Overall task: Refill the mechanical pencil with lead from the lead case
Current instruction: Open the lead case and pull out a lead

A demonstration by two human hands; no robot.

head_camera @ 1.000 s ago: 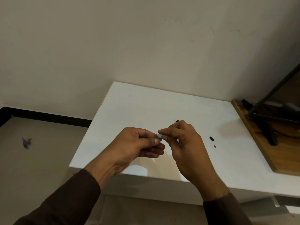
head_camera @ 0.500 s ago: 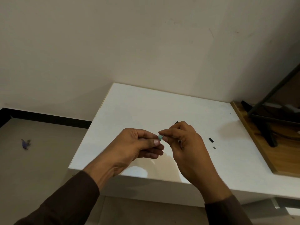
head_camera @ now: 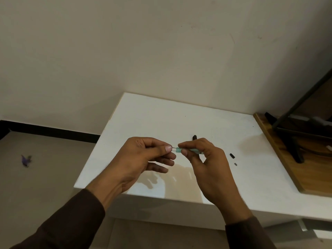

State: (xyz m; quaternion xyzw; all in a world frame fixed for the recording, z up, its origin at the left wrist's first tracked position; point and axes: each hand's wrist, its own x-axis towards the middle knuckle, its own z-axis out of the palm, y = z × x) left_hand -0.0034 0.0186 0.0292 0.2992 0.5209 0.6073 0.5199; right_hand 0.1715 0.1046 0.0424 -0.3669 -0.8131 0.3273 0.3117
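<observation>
Leftmost, left hand [head_camera: 143,157] pinching thin leads [head_camera: 174,148] between thumb and forefinger, lower fingers loosely curled. Just right of it, right hand [head_camera: 206,159] gripping a pale green lead case [head_camera: 188,150], leads bridging the gap between both. Behind the right hand, black pencil tip [head_camera: 194,137] peeking out. Further right, small black cap [head_camera: 232,155] and tiny grey piece [head_camera: 235,164] on white table [head_camera: 161,119].

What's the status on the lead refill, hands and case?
Left hand pinching thin leads at the case mouth. Right hand holding the green lead case level above the white table. Nothing in the way.
</observation>
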